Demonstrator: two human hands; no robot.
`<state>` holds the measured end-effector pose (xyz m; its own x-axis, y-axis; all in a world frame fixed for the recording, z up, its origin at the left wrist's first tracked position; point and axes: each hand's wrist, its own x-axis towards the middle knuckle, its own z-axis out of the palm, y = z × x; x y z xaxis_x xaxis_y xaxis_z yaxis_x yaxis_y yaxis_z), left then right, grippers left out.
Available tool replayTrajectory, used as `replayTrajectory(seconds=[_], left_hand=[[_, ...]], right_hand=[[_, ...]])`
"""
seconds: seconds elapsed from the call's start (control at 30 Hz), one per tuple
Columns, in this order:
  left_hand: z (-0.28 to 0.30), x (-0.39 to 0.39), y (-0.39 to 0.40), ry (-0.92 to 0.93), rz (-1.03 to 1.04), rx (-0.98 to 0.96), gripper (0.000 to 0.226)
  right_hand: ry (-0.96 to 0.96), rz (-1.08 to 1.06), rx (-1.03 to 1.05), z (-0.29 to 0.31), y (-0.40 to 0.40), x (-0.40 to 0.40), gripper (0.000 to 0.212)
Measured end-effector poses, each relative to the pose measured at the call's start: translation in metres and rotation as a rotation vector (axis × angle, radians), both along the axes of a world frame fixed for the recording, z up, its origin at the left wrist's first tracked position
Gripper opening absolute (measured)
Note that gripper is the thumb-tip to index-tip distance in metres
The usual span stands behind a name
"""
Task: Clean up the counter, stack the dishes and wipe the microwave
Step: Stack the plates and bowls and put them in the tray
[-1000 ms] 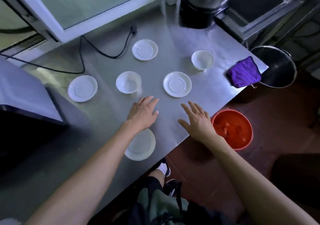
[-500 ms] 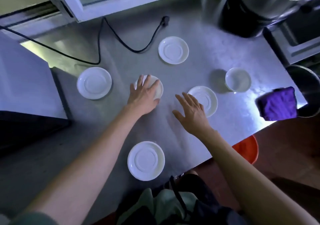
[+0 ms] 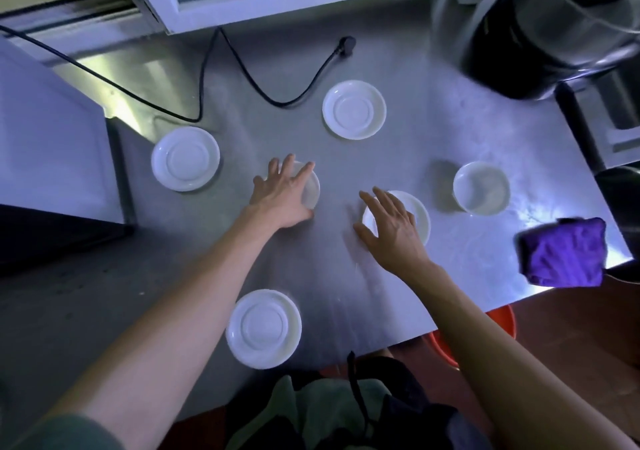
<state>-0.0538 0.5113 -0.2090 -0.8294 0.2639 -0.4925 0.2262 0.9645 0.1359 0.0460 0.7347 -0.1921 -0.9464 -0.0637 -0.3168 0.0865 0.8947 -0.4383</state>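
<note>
Head view: your left hand [image 3: 282, 195] spreads over the centre bowl [image 3: 309, 188], your right hand [image 3: 391, 229] splays open above a saucer [image 3: 417, 214]; neither grips, so smooth dishes may skid on the steel counter [image 3: 346, 276].

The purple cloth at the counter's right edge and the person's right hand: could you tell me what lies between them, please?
In the head view, only bare steel counter lies between the purple cloth and the right hand.

One head-worn view looks steeply down on the steel counter [image 3: 381, 144] from close above
</note>
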Motion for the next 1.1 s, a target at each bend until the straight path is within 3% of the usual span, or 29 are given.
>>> replayTrajectory(seconds=[0.2,0.63,0.97,1.1], left_hand=[[0.023,0.002,0.043,0.026,0.013,0.013,0.102],[0.032,0.011,0.190,0.075,-0.143,0.050,0.094],[0.032,0.026,0.220,0.052,-0.118,0.014,0.093],[0.033,0.036,0.212,0.056,-0.075,-0.010,0.093]], right_hand=[[0.046,-0.022,-0.010,0.005,0.053,-0.010,0.059],[0.010,-0.100,0.195,-0.004,0.193,-0.038,0.077],[-0.137,-0.010,0.204,-0.024,0.217,-0.058,0.105],[-0.085,0.024,0.242,-0.028,0.211,-0.057,0.105]])
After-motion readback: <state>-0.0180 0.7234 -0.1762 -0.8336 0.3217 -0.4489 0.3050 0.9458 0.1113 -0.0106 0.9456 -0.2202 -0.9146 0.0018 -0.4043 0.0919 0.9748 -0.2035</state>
